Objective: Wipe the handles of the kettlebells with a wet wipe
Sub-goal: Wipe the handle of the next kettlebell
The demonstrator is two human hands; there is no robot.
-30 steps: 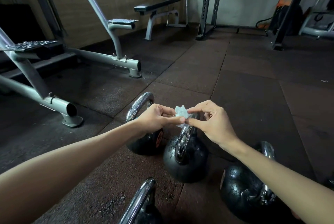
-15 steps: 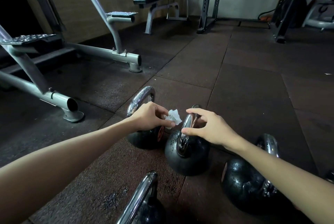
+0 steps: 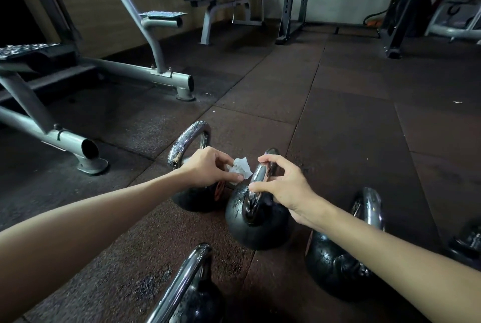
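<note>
left hand (image 3: pixel 208 166) pinches crumpled wipe (image 3: pixel 240 167) just left of middle kettlebell (image 3: pixel 256 226) handle (image 3: pixel 263 169) | right hand (image 3: pixel 283 187) curls round that handle | progress: wipe seemingly not yet on handle; other kettlebells (image 3: pixel 335 265) beside it also left

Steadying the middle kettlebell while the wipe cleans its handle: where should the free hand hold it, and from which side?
Take the middle kettlebell by its handle, low down, from the right. The handle stands upright and the left hand holds the wet wipe at its left side, so that likely keeps the top free. The right hand grips from there.
</note>
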